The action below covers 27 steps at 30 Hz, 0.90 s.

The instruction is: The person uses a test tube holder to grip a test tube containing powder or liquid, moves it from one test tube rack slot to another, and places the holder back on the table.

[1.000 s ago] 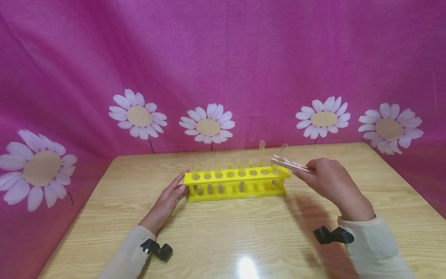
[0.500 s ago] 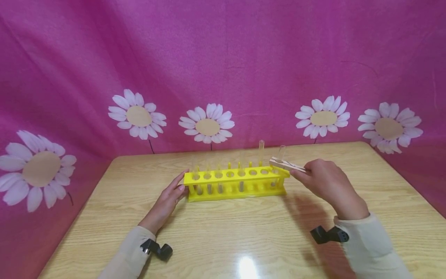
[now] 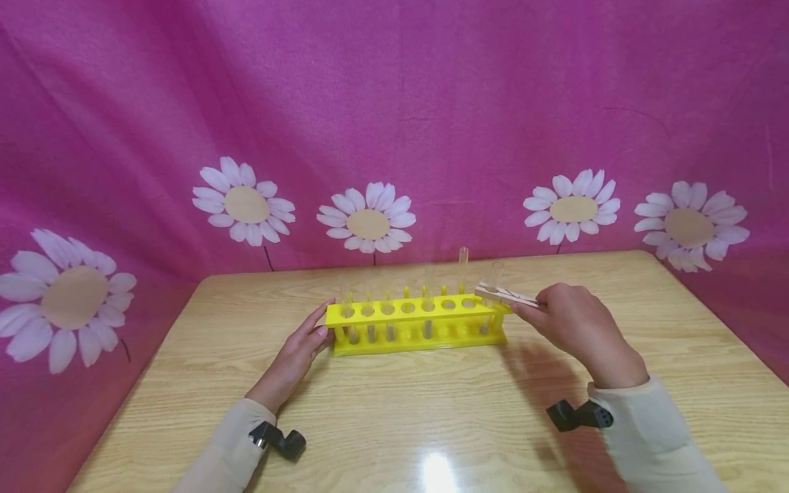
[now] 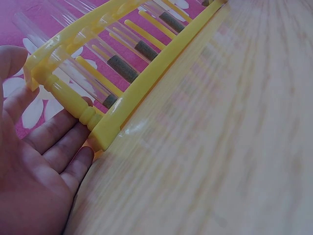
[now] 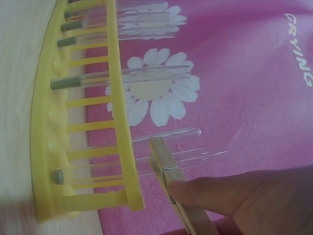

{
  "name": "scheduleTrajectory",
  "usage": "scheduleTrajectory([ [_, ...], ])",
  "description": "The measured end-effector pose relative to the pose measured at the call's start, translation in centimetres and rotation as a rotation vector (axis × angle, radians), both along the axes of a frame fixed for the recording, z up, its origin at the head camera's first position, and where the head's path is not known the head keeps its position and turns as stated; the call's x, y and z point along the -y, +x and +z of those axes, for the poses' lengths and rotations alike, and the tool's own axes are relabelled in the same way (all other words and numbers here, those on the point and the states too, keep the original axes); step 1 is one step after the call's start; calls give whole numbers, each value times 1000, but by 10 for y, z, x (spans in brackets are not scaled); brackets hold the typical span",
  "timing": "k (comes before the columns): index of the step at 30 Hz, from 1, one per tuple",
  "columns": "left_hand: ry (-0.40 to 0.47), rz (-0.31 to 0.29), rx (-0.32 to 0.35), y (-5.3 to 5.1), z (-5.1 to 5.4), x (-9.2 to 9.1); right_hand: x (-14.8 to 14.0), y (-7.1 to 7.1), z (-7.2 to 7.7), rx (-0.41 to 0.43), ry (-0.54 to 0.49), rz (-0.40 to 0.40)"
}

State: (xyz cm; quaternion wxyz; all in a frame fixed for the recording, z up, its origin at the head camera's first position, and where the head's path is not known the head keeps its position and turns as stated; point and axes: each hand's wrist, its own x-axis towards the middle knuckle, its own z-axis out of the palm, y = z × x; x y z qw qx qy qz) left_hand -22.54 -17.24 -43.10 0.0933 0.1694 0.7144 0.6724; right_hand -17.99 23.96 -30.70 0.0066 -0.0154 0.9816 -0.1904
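A yellow test tube rack stands on the table, holding several glass tubes with dark grey contents at their bottoms. My left hand touches the rack's left end; in the left wrist view its extended fingers lie against the yellow end post. With my right hand I pinch a wooden clothespin, seen too in the right wrist view. The clothespin's tip is at a clear tube in the rack's right-end hole, whose grey bottom is low in the rack.
An upside-down clear tube stands at the rack's back, left of the clothespin. A pink cloth with white flowers hangs behind the wooden table. Each wrist carries a black camera mount.
My right hand has moved slightly left and down with the clothespin, and the tube at its tip sits lower and more upright in the rack. My left hand has stayed in place.
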Motion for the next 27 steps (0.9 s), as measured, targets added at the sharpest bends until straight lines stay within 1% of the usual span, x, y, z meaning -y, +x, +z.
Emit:
scheduleTrajectory([
  [7, 2, 0, -9, 1, 1, 0, -1, 0, 0, 0, 1, 2],
  [15, -8, 0, -13, 0, -1, 0, -1, -2, -4, 9, 2, -3],
  [20, -22, 7, 1, 1, 0, -1, -1, -2, -5, 22, -3, -9],
  [27, -42, 17, 19, 2, 2, -1, -1, -2, -6, 6, 3, 7],
])
